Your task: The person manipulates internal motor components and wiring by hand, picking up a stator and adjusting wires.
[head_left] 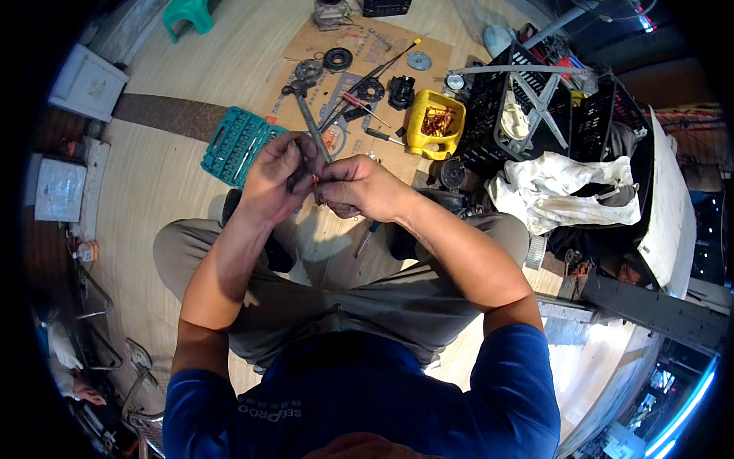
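My left hand (281, 174) and my right hand (362, 188) meet in front of me, fingers darkened with grime. Both are closed in a pinch around a small copper-coloured piece of wire (315, 182), mostly hidden by the fingertips. Just beyond the fingers, a hammer (310, 118) lies with its handle pointing toward my hands. A red-handled screwdriver (365, 109) and another black-handled screwdriver (384, 137) rest to its right. Farther right stands a cut-open yellow jug (436, 125) holding copper wire scraps. Left of my hands is an open teal socket set case (238, 145).
Flattened cardboard (294, 65) carries several dark round machine parts, among them a black ring (337, 59). Black plastic crates (493, 99) and a stained white cloth (566, 191) stand to the right. A green stool (188, 17) is at the far left. Another person's hand (89, 392) shows at the lower left.
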`<state>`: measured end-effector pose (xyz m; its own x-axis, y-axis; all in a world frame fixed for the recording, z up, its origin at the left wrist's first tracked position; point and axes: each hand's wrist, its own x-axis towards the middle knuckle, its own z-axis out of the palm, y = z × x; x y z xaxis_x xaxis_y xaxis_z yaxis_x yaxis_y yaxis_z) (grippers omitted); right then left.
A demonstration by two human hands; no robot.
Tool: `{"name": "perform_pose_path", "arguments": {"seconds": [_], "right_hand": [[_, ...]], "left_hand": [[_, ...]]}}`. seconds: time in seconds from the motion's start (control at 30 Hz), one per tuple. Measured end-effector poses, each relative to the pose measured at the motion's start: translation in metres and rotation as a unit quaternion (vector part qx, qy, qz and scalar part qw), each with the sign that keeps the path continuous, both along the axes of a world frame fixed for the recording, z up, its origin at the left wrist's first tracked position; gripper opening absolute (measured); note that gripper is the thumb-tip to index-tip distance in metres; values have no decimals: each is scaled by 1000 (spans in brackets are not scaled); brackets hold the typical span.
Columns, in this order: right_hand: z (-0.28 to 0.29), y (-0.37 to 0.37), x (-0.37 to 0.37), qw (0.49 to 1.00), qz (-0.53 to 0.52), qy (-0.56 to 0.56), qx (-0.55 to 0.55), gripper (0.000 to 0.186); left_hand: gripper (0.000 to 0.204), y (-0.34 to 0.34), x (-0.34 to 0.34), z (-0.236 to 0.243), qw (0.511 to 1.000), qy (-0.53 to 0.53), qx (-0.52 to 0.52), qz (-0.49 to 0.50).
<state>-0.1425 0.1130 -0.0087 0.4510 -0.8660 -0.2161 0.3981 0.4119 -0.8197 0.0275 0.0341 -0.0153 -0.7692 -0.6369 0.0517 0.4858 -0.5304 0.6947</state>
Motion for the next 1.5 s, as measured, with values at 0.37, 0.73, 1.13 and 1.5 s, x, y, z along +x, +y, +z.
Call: {"name": "perform_pose_path", "arguments": {"seconds": [0.37,0.73,1.13,1.5], "right_hand": [[-12,-3,-5,994,-76,68,43,17],[-10,-1,-7,977,-113,180,-11,18],[-18,-3,-10,985,-37,-133,101,20],[-12,-2,-4,989,-108,92,41,20]], "left_hand": [[20,-10,-10,2,986,-150,34,61],[14,-12,-3,0,987,-144,12,68],[16,-21,-2,-19,1000,8,0,-5],[20,-21,-7,-10,985,-152,-52,59]]}}
